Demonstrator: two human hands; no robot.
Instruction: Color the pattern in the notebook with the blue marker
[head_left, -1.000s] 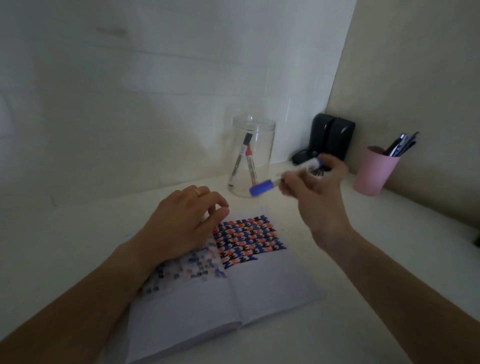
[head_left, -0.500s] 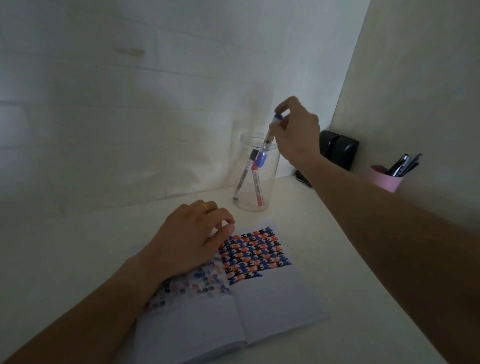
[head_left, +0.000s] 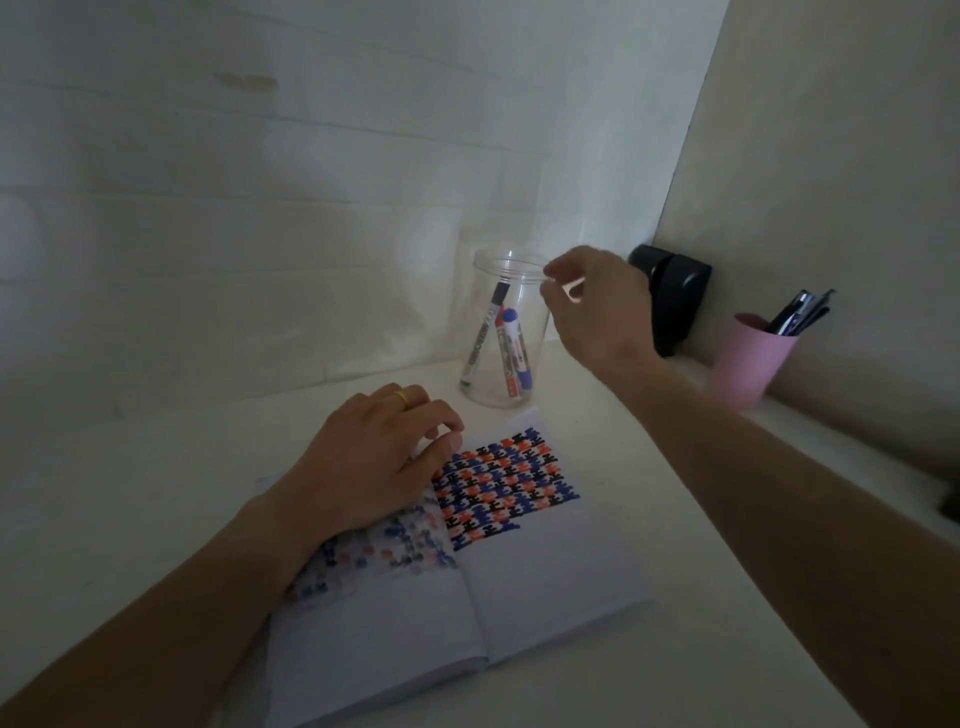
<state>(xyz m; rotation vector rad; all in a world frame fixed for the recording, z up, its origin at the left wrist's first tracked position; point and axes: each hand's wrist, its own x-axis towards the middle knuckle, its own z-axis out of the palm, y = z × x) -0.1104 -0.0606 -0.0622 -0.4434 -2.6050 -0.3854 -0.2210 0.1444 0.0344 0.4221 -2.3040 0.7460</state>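
Note:
An open notebook lies on the white desk, its right page carrying a blue, red and black pattern. My left hand rests flat on the left page, fingers curled at the spine, holding nothing. The blue marker stands capped inside a clear plastic jar, beside a red marker and a black marker. My right hand hovers just right of the jar's rim, empty, thumb and fingers loosely apart.
A pink cup with dark pens stands at the right by the wall. A black device sits in the corner behind my right hand. Walls close off the back and right of the desk.
My right hand carried the blue marker up over the jar, lowered it in and let go; the marker now stands in the jar. My left hand stayed on the notebook.

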